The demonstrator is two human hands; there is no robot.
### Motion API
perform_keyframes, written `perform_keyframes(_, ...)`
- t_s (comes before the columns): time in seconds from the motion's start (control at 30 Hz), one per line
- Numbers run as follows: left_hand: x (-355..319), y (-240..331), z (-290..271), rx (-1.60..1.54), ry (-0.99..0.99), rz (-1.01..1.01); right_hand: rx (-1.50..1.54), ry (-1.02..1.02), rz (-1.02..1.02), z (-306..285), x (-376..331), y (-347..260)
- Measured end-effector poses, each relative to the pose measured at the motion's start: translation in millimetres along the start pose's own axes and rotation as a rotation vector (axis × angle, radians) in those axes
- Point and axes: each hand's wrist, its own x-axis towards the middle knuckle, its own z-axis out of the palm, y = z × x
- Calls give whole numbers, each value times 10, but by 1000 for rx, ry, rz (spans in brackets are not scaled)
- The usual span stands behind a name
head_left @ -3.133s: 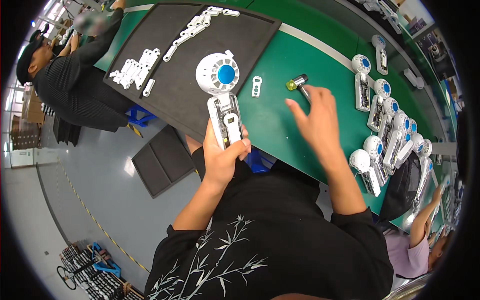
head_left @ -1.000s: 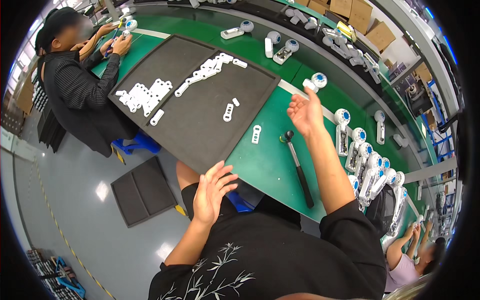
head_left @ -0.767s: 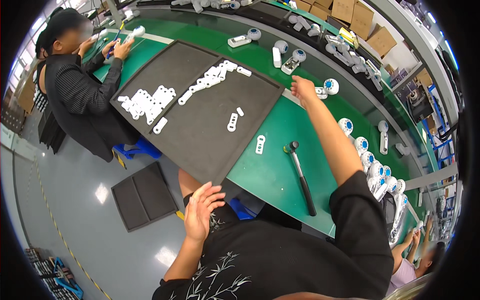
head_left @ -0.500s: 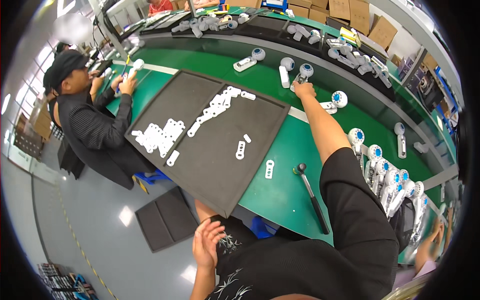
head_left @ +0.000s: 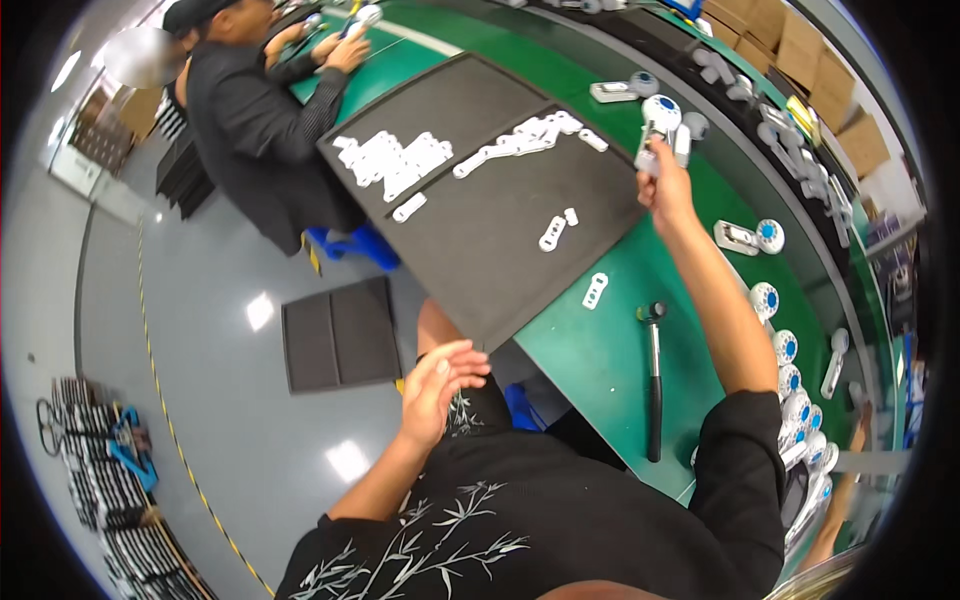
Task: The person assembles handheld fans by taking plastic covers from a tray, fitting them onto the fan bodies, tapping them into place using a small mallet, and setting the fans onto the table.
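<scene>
In my right hand (head_left: 665, 190), raised over the tray's right edge, is a white handheld device (head_left: 660, 113) with a round, blue-centred head. My fingers wrap its handle. My left hand (head_left: 440, 390) hovers by the near corner of a black divided tray (head_left: 455, 270), palm turned inward, fingers stretched out and holding nothing. White flat slotted plates (head_left: 385, 160) lie piled in the tray's left compartment, and a row of them (head_left: 520, 140) runs along the divider. A single plate (head_left: 552, 233) and a small white piece (head_left: 571, 216) lie nearer me.
A white plate (head_left: 595, 291) and a black-handled tool with a metal shaft (head_left: 655, 390) lie on the green table (head_left: 560, 330). More round-headed devices (head_left: 768, 236) stand or lie at the right. A co-worker (head_left: 250, 120) sits at the left. Another black tray (head_left: 340, 335) is low down.
My right hand has lifted a round-headed device from the green surface and brought it toward the tray. My left hand has risen slightly, still spread. The view has swung.
</scene>
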Motion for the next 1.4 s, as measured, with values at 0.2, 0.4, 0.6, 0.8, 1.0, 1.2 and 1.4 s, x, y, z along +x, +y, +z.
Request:
perform_keyframes(0.2, 42, 311, 131, -260, 146, 288, -180, -943, 87, 988, -1858, 234)
perform_keyframes(0.4, -265, 470, -945, -404, 473, 354, -786, -969, -388, 1119, -1608, 317)
perform_keyframes(0.6, -532, 132, -1012, -134, 600, 120, -1221, -497, -589, 754, -408, 505)
perform_keyframes(0.8, -573, -69, -752, -178, 570, -10, -1360, -605, -725, 1079, -268, 588)
perform_keyframes(1.0, -606, -209, -946, -138, 491, -49, -1012, -735, -965, 2008, -543, 960)
perform_keyframes(1.2, -657, -144, -867, -239, 508, -49, -1148, -727, -1137, 2447, -437, 1144)
perform_keyframes(1.4, -611, -176, -882, -318, 448, 1, -1266, -773, -1142, 2276, -564, 1067)
